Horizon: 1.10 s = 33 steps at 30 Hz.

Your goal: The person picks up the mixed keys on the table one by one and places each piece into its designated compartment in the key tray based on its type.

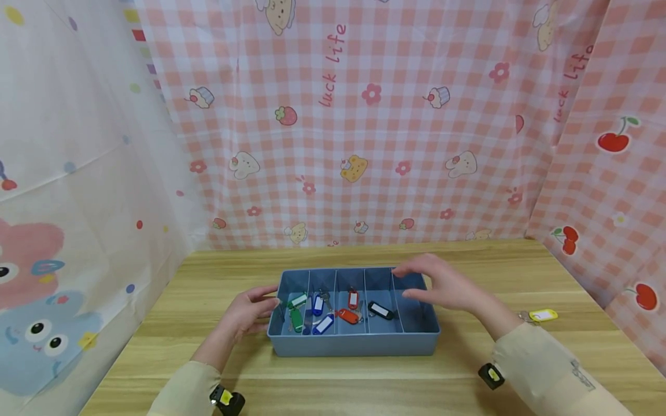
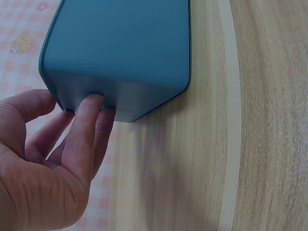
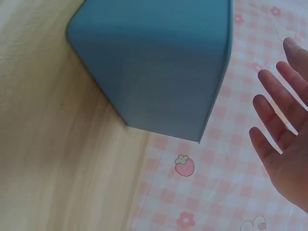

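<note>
A blue-grey divided box (image 1: 354,345) stands on the table, its compartments side by side. My left hand (image 1: 251,312) is at its left end; in the left wrist view the fingertips (image 2: 91,102) touch the end wall. My right hand (image 1: 442,283) hovers over the rightmost compartment, fingers spread and holding nothing. From left to right lie green key tags (image 1: 296,319), blue key tags (image 1: 324,325), red key tags (image 1: 348,316) and a black key tag (image 1: 381,311), each colour in its own compartment. Some keys show beside the tags.
A yellow key tag (image 1: 543,315) with a key lies on the wooden table (image 1: 218,381), right of the box and beyond my right forearm. Behind the table hangs a pink checked cloth (image 1: 374,196); a white patterned cloth (image 1: 104,173) hangs at the left.
</note>
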Motion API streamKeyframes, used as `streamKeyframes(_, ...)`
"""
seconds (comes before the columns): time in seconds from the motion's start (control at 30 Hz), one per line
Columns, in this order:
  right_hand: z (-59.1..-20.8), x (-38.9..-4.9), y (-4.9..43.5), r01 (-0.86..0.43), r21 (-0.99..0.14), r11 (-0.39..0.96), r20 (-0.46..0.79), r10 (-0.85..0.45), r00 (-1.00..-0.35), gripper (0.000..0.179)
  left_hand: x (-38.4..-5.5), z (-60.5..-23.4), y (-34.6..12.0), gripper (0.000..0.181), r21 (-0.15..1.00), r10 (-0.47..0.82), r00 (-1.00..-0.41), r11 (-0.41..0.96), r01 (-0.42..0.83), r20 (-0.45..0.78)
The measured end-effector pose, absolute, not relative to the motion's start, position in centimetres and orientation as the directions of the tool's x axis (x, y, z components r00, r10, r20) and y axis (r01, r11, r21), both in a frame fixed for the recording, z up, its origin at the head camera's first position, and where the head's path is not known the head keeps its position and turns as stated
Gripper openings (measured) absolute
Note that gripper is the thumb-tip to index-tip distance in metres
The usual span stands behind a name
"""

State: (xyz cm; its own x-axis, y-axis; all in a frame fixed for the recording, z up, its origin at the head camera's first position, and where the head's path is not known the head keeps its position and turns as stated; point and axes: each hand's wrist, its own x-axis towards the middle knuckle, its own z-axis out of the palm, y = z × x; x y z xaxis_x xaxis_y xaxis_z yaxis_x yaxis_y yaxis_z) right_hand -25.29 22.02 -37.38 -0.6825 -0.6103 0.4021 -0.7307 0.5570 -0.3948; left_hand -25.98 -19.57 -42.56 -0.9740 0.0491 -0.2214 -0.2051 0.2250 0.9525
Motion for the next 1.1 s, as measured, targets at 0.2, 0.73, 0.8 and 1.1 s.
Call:
streamKeyframes(0.2,-38.2,-24.7,22.8,-0.726,-0.372,0.578,0.412,-0.598,-0.687,0.040,-26.0,-42.6,-19.6,0.047,0.954,0.049,-0.974,0.217,-0.207,-0.223)
streamKeyframes(0.73,-40.9,-22.5,26.1,-0.764,-0.294,0.574,0.538,-0.561,-0.629,0.054,-26.0,-42.5,-19.5,0.047,0.950,0.036,-0.972,0.222,-0.218,-0.232)
streamKeyframes(0.8,-41.1,-22.2,26.7,-0.755,-0.301,0.582,0.537,-0.551,-0.639,0.055,-26.0,-42.5,-19.6,0.047,0.950,0.037,-0.972,0.224,-0.217,-0.231)
streamKeyframes(1.1,-42.3,-21.3,29.2,-0.735,-0.288,0.614,0.569,-0.508,-0.647,0.061,-26.0,-42.6,-19.6,0.047,0.952,0.045,-0.974,0.224,-0.209,-0.224)
